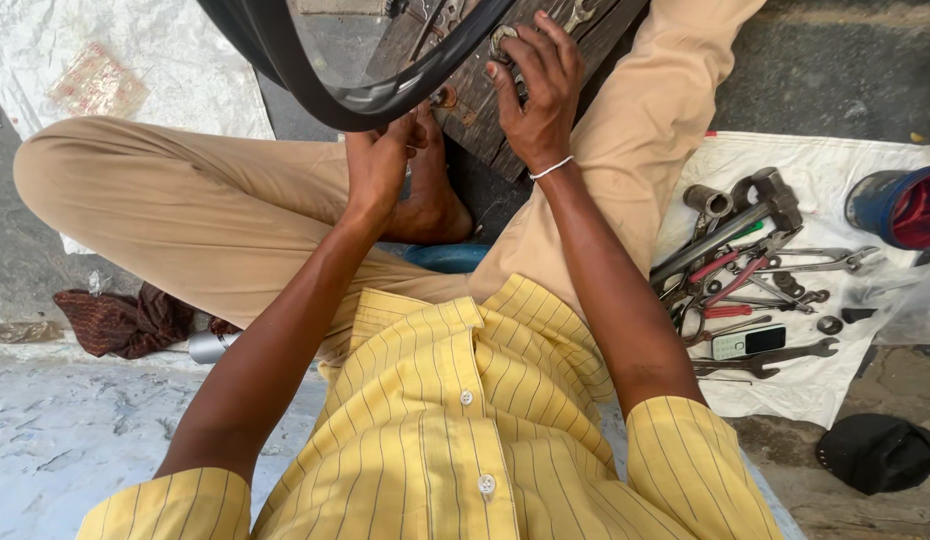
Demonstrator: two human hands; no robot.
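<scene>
Black rubber tyre (385, 100) sits right above the left hand (380, 165), which is closed around its lower edge. Right hand (535, 90) is just beside, fingers curled on a small metal part (502, 42) on the wooden board (575, 40); tools (745, 280) well off right.

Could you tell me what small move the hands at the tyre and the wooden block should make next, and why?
Probably steady the tyre with the left hand, since it sits beneath the rim, while the right hand presses a small metal part onto the wooden block. What that part is cannot be told.
</scene>
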